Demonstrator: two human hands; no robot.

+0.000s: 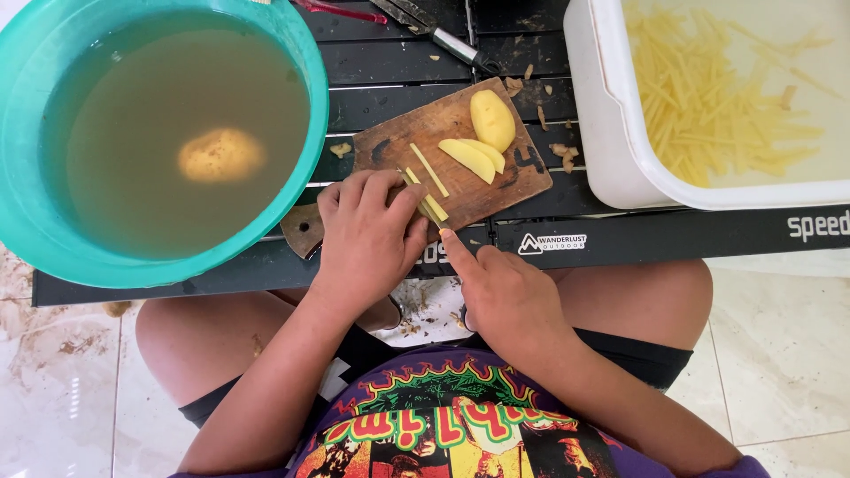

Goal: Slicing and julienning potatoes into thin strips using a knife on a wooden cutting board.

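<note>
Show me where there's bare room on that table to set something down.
Bare slats lie between the teal basin and white tub, above the cutting board. The front rail is free. The board, under the left hand, is crowded with potato pieces.

Cutting board (496,190) at the middle of a slatted table (390,84), over the knees. On the board: potato half (492,119) at the far edge, two potato slices (474,158) just before it, cut sticks (428,181) nearer, toward the left. Left hand (367,235) on the board's near left corner, fingers over the sticks. Right hand (505,296) just right of it, at the table's near edge. Left of the board, a basin (310,53) of water with a whole potato (221,155) in it. Right of the board, a tub (602,115) with potato sticks (717,97) in water. Behind the board, a knife (443,35).
</note>
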